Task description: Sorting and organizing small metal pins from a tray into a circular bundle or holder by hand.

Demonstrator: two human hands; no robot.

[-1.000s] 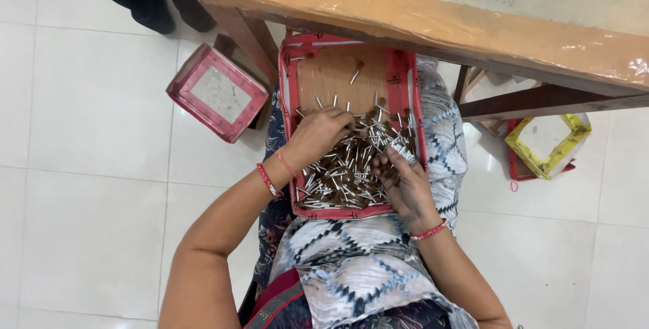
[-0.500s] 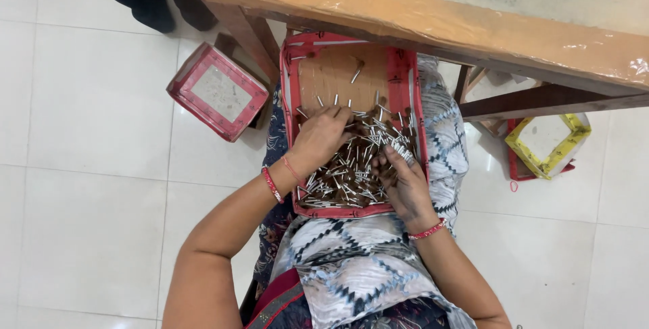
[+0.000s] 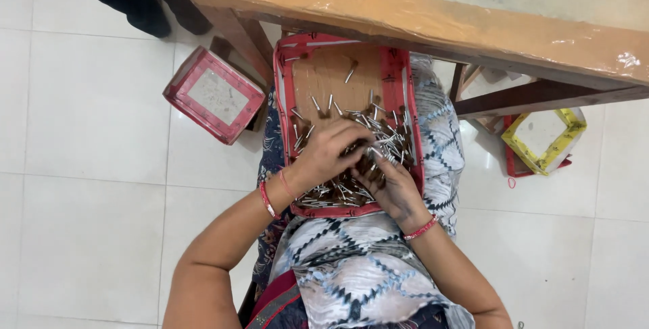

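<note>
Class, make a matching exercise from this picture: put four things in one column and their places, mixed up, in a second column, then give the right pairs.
Things:
1. red-edged tray
2. red box
3. yellow box
4. wooden table

Places:
A. on the floor, right of the picture
B. on the person's lap
C. along the top of the picture
D. on the floor, left of the tray

Pairs: 1-B, 2-D, 3-A, 4-C

Both forearms reach forward and angle inward, so the hands meet close together. The left hand [image 3: 326,153] lies palm down with fingers curled. The right hand [image 3: 393,190] sits just beside it, knuckles up, fingers bent inward. Each wrist wears a red bangle.
</note>
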